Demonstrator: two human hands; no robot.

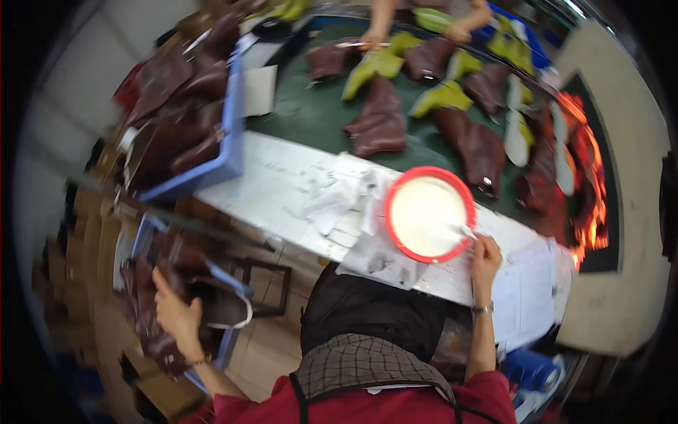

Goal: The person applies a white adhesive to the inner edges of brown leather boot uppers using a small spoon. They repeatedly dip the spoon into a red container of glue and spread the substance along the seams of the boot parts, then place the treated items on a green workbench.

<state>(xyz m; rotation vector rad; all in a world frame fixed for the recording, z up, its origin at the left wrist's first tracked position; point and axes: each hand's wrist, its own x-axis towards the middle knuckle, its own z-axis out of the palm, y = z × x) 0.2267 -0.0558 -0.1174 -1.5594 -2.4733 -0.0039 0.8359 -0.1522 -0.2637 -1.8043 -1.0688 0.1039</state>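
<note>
My left hand point(176, 314) is over a low blue crate point(145, 230) at the left. Its fingers are stretched out and touch the shiny brown leather boot uppers point(138, 297) piled inside. One upper there has a dark opening with a pale rim. At the front edge of the worktable, my right hand point(486, 260) is closed around a pale-handled brush point(466, 232). The brush reaches over the rim of a red bowl point(469, 205) of creamy white liquid. Its tip is blurred, so I cannot tell how deep it sits.
A higher blue crate point(232, 134) holds more brown uppers. Brown and yellow-green boot pieces point(378, 120) lie on a green conveyor belt point(293, 106), moving toward an orange-glowing heater point(590, 177). Across it, a co-worker's hands point(378, 39) handle pieces. Papers point(526, 290) lie right of the bowl.
</note>
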